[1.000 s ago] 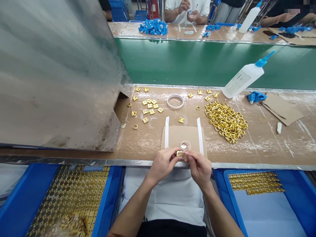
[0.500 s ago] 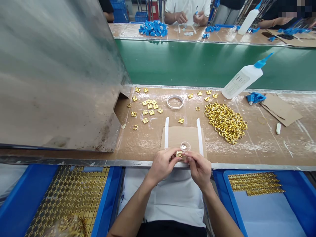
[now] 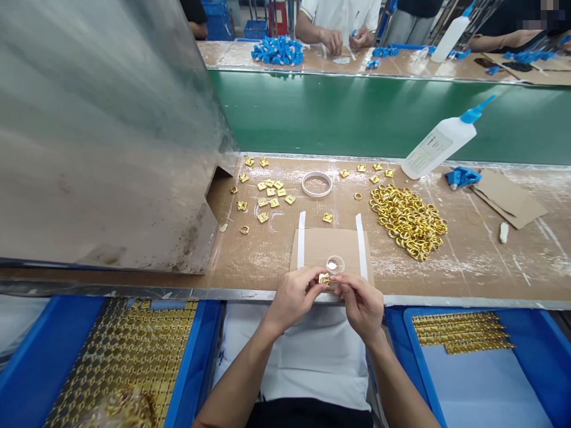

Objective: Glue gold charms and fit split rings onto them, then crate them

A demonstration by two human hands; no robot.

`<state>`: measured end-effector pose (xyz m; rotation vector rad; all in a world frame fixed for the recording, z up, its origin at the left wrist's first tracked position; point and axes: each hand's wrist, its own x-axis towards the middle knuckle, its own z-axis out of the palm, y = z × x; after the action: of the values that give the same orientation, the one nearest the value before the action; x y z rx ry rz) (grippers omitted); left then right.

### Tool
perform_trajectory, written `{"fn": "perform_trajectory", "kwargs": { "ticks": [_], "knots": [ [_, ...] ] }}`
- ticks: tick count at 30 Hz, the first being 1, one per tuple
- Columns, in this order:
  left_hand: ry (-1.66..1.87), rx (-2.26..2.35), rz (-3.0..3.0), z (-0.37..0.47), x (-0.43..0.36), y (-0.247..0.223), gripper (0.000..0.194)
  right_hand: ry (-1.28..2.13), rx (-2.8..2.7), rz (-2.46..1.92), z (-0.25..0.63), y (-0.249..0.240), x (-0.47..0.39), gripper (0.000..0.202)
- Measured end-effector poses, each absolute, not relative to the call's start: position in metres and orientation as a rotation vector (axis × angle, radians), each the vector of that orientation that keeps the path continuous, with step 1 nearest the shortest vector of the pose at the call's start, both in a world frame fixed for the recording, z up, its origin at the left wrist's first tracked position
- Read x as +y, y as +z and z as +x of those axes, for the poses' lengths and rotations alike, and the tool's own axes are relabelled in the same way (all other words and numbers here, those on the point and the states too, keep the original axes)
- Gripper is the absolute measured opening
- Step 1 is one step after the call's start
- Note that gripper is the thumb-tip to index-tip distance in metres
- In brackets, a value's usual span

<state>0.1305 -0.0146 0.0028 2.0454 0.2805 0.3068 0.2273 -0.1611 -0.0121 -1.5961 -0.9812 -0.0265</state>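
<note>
My left hand (image 3: 292, 295) pinches a small square gold-coloured metal piece (image 3: 323, 278) between thumb and fingertips. Close beside it, my right hand (image 3: 362, 302) is closed, its fingertips around something thin that reaches to the gold piece; what it is I cannot make out. Just beyond the fingers, a small clear round dish (image 3: 339, 260) with something whitish inside sits on a cardboard pad (image 3: 319, 244). White tape strips (image 3: 361, 238) run along both sides of the pad. Both wrists hang near the table's front edge.
Gold rings (image 3: 408, 220) lie heaped at right, several square gold pieces (image 3: 270, 192) at left. A tape roll (image 3: 316, 184) and a tilted white bottle (image 3: 439, 145) stand behind. A metal housing (image 3: 102, 137) blocks the left. Blue trays (image 3: 408, 333) flank my lap. A co-worker's hands (image 3: 332, 41) work opposite.
My hands stay almost in place, still at the gold piece. Across the belt, the co-worker's hands have moved lower toward the table.
</note>
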Motion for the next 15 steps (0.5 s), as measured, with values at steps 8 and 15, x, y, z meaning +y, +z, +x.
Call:
{"fn": "perform_trajectory", "kwargs": {
  "ticks": [8,15],
  "knots": [
    [0.280,0.295,2.027,0.1307,-0.0151,0.0038,0.020,-0.019,-1.001,-1.617,0.2281,-0.0108,-0.1614,0.023],
    [0.280,0.302,2.036,0.1311,-0.0149,0.0028,0.022,-0.029,-1.002,-1.635,0.2290,-0.0118,-0.1634,0.023]
  ]
}}
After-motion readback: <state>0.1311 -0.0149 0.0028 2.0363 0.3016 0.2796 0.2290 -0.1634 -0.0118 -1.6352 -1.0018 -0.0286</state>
